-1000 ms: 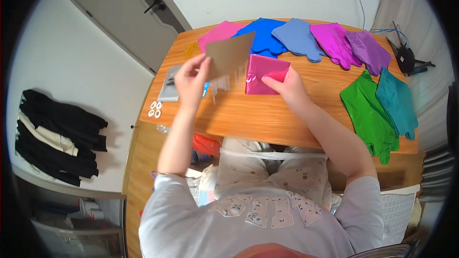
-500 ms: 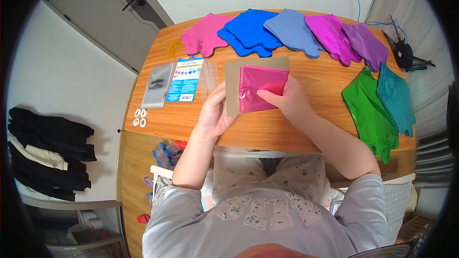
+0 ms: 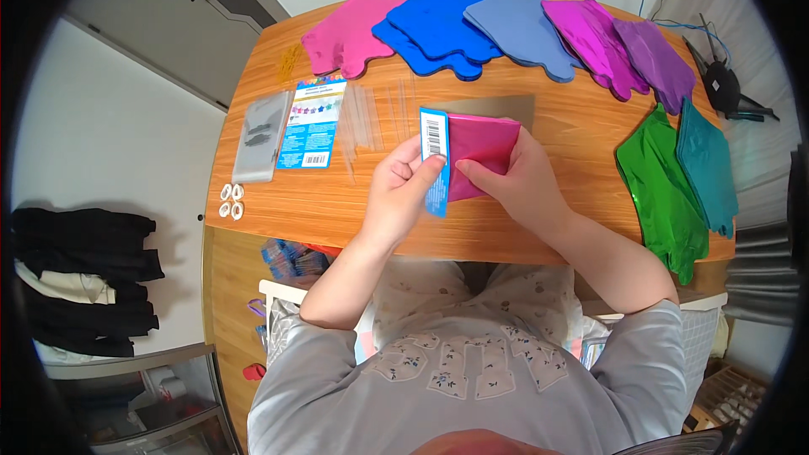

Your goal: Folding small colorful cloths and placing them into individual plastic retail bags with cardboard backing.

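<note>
While the left hand (image 3: 403, 190) pinches a blue card (image 3: 434, 160) in its grip, the right hand (image 3: 518, 181) pinches the magenta foil stack (image 3: 479, 145) just above the wooden surface (image 3: 573, 126); coloured foil piles (image 3: 472, 25) lie beyond.

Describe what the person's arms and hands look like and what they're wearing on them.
Both forearms are bare from the elbow down, and neither the left hand nor the right hand wears a glove. No ring, watch or bracelet shows on either. The upper arms are covered by the short sleeves of a grey T-shirt that has pale floral-patterned letters across the chest.
</note>
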`<state>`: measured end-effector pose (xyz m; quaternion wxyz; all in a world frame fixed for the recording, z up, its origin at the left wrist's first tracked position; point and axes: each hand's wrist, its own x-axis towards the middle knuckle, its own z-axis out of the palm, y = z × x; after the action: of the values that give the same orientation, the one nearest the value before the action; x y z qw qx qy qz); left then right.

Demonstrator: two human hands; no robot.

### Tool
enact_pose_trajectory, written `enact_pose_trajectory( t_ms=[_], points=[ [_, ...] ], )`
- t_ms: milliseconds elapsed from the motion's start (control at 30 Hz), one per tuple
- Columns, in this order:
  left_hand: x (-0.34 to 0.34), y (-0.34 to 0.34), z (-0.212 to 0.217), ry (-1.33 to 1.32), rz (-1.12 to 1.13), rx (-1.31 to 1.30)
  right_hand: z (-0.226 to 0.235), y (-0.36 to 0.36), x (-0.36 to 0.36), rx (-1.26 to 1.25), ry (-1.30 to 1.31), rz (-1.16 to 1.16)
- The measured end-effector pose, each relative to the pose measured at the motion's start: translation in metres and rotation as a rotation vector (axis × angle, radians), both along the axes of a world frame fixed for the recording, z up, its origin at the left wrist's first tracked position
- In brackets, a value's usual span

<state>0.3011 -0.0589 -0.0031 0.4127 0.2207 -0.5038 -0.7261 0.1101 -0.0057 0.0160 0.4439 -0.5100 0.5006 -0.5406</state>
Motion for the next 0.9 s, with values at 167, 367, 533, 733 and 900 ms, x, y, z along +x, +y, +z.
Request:
enact_pose_trajectory(
  t_ms=[167,367,533,733,900],
  points=[
    [-0.008,0.007,0.002,0.016,0.122,-0.015,0.003,0.001,0.002,-0.09,0.001,0.04],
    [-0.009,0.001,-0.002,0.015,0.215,0.052,0.006,-0.004,0.0,-0.001,-0.171,0.034],
    [-0.012,0.008,0.004,0.041,0.212,0.064,0.0,-0.014,-0.01,-0.077,-0.3,-0.062],
    [-0.008,0.014,-0.001,-0.027,0.152,0.0,-0.002,-0.02,-0.011,-0.013,-0.277,-0.061],
    [-0.01,0.014,0.003,0.118,0.209,0.109,-0.002,-0.02,-0.011,-0.012,-0.238,-0.137]
  ],
)
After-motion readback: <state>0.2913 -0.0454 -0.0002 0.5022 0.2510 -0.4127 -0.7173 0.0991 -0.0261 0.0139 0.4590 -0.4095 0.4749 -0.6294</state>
